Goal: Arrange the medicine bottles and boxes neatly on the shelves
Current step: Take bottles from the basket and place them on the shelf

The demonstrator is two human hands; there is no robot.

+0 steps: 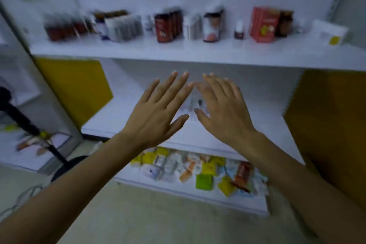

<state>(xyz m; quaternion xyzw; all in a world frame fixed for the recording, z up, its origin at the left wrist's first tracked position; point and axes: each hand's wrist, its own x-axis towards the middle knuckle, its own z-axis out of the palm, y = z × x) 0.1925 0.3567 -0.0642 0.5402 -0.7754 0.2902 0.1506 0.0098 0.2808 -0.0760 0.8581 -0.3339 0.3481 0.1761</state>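
My left hand (158,111) and my right hand (221,109) are held out side by side in front of the middle shelf (122,121), fingers straight and spread, holding nothing. Between and behind them a few small blurred items (195,104) lie on that shelf, partly hidden. On the top shelf (178,53) stands a row of medicine bottles and boxes: dark bottles (59,27) at the left, a red-brown bottle (164,27), a white-capped bottle (213,25), a red box (263,24). The bottom shelf (150,185) holds a jumble of yellow, green and white packets (202,170).
Yellow panels flank the shelves at the left (75,89) and right (326,125). A black stand (23,119) leans at the far left above a lower surface. A white box with a yellow label (330,32) sits at the top shelf's right end. The floor lies below.
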